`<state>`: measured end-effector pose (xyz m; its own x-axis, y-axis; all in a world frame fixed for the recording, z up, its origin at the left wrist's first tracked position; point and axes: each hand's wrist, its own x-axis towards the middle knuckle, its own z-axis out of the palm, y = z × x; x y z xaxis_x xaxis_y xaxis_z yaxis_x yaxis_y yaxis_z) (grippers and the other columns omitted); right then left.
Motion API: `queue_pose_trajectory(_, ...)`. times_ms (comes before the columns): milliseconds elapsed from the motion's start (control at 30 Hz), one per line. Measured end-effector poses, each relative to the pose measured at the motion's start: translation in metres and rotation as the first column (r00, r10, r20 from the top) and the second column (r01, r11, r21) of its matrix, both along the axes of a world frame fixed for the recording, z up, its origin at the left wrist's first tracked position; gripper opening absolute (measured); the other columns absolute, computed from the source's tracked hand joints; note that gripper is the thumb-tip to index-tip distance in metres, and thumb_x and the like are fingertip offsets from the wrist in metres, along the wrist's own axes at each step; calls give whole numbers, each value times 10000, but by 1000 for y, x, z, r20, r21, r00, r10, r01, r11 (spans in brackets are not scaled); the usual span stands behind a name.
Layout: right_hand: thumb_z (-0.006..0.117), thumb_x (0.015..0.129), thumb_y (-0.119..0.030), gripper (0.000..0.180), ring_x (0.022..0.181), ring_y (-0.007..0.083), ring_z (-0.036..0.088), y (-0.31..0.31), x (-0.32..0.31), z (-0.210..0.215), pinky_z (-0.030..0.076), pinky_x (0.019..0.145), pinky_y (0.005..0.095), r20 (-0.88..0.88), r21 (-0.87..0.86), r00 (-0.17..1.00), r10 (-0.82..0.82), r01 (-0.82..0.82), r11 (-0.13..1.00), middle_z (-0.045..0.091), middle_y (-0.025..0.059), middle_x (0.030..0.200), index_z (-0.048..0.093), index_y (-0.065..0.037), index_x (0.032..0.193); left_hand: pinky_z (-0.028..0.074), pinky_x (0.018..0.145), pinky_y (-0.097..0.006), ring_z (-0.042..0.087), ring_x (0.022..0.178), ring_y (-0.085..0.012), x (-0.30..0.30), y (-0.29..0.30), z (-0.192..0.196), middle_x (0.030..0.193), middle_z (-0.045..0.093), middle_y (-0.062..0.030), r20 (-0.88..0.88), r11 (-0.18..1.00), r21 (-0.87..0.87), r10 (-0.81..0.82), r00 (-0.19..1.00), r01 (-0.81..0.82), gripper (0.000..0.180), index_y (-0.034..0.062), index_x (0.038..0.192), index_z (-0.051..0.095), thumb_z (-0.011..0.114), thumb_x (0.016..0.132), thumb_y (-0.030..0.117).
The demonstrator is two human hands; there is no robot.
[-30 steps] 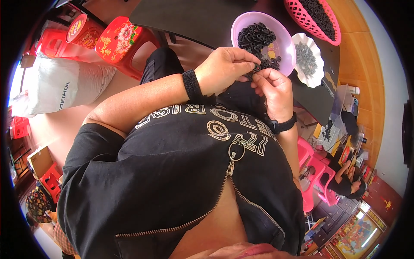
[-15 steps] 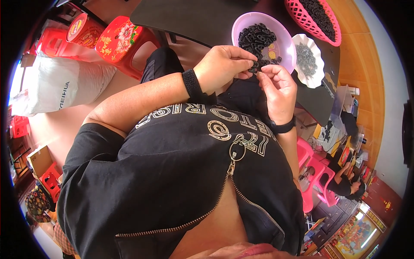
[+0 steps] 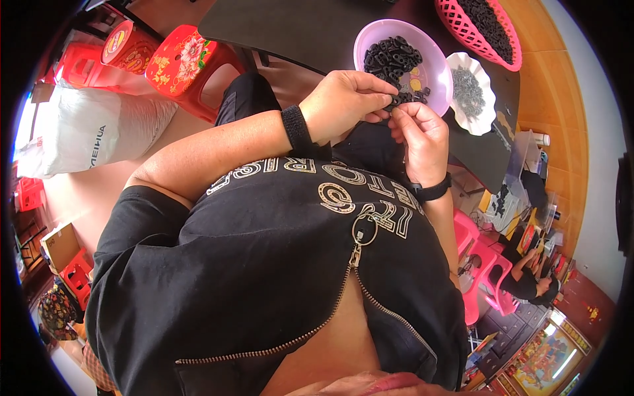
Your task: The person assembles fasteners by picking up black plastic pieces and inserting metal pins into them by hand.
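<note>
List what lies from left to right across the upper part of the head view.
White sack → red stool → left hand → right hand → white dish of small dark parts

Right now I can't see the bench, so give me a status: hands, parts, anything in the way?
Left hand and right hand pinch small black parts together. Purple bowl of black parts just beyond. Nothing blocking the grip.
</note>
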<state>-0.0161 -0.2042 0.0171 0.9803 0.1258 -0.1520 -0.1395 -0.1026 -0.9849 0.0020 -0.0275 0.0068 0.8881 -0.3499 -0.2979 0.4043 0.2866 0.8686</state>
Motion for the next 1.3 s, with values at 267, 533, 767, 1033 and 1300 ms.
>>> queue_pose_trajectory(267,623,897,-65,65,627,59,556,2,-1,0,445,590,187,-11,41,1000,-16,17,999,641,14,742,650,-18,861,551,750,-207,636,781,-91,1,0,-1,901,668,-67,8,1000,11,-5,1000,5,210,-19,1119,640,592,929,57)
queue_pose_trajectory(533,624,898,-60,69,632,59,560,1,-3,-2,450,591,188,3,56,999,-53,53,997,639,14,735,649,-11,856,547,749,-203,634,789,-93,1,-3,0,906,667,-69,-26,1000,-7,-5,1000,5,221,-23,1134,633,581,936,60)
queue_pose_trajectory(767,629,892,-49,58,627,52,557,3,-3,1,448,584,185,15,-6,1000,-11,11,1000,635,10,725,649,-8,857,541,732,-205,625,770,-88,-1,0,-3,890,669,-66,23,1000,19,-14,1000,13,224,-22,1136,637,583,936,62)
queue_pose_trajectory(1033,634,890,-52,53,619,49,552,4,-5,2,442,579,182,10,-19,1000,-10,10,1000,633,6,723,650,-12,858,528,709,-200,622,755,-78,-2,2,-2,864,673,-56,36,998,58,-26,999,24,220,-14,1123,651,595,928,69)
queue_pose_trajectory(1300,638,892,-62,57,626,49,559,3,-5,0,448,581,183,-1,14,999,-32,32,999,633,4,726,651,-18,860,525,707,-198,619,752,-75,-2,3,-1,849,670,-47,51,996,84,-33,998,29,217,-14,1119,652,598,926,68)
